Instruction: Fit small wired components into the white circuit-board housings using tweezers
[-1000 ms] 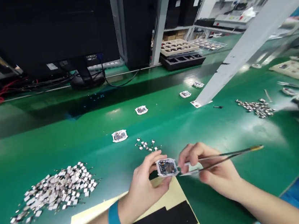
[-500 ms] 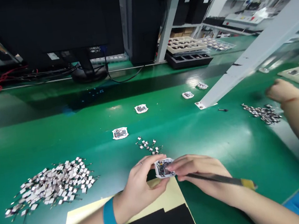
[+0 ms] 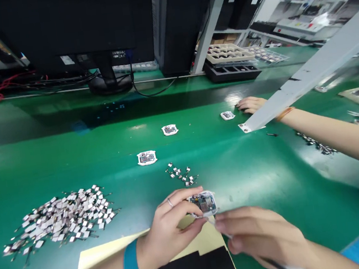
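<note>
My left hand (image 3: 173,220), with a ring and a teal wrist strap, pinches a white watch-shaped housing (image 3: 207,204) whose circuit board faces up. Just right of and below it, my right hand (image 3: 260,233) is closed on a pair of tweezers (image 3: 212,220), somewhat blurred. Their tip comes near the housing's lower edge; whether it touches I cannot tell. Beyond the housing lies a small group of silver square parts with dark leads (image 3: 178,172). Two more white housings rest farther back: a nearer housing (image 3: 147,157) and a farther housing (image 3: 170,130).
At left is a large pile of small silver parts (image 3: 68,216). A yellow sheet with black pieces (image 3: 96,254) lies under my hands. A co-worker's hand (image 3: 251,104) reaches behind the slanted white post (image 3: 280,100), near another housing (image 3: 227,115). A monitor stand (image 3: 109,80) stands behind.
My right hand has drawn back from the board, down and right, with the tweezers. The housing has moved slightly right. A co-worker's arm has stretched out to the far housings.
</note>
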Available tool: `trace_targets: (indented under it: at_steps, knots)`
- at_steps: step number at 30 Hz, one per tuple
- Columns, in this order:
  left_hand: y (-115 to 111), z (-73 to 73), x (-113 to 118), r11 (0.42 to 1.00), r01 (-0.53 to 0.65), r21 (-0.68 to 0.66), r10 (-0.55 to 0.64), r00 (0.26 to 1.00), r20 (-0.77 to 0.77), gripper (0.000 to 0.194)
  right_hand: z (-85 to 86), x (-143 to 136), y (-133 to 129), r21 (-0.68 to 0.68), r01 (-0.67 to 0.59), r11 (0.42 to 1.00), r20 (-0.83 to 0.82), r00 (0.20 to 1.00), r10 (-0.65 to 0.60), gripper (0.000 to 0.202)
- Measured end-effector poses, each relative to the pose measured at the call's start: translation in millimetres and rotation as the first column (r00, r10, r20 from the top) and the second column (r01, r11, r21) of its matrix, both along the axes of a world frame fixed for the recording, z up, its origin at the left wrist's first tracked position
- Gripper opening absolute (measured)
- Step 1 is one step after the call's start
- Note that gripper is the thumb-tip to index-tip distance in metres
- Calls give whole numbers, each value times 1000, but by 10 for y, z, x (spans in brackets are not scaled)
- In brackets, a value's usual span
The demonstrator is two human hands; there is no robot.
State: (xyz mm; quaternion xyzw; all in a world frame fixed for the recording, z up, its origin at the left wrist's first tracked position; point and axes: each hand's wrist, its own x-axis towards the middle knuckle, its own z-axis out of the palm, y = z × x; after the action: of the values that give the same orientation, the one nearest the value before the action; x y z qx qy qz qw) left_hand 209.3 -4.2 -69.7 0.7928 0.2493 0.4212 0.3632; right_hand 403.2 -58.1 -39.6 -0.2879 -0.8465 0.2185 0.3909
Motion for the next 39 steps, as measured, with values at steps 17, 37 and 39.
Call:
trace_targets:
  at_steps: [17, 37, 39]
  knots:
    - [-10, -44, -14, 999, 3, -43, 0, 997, 72, 9, 1, -104, 45, -197, 234, 952, -202, 941, -273, 27]
    - [-6, -15, -38, 999, 27, 28, -27, 999, 27, 3, 4, -137, 38, -239, 175, 955, -316, 916, -247, 23]
    - [13, -14, -45, 999, 21, 42, -22, 999, 30, 3, -12, -110, 48, -282, 152, 947, -334, 910, -245, 23]
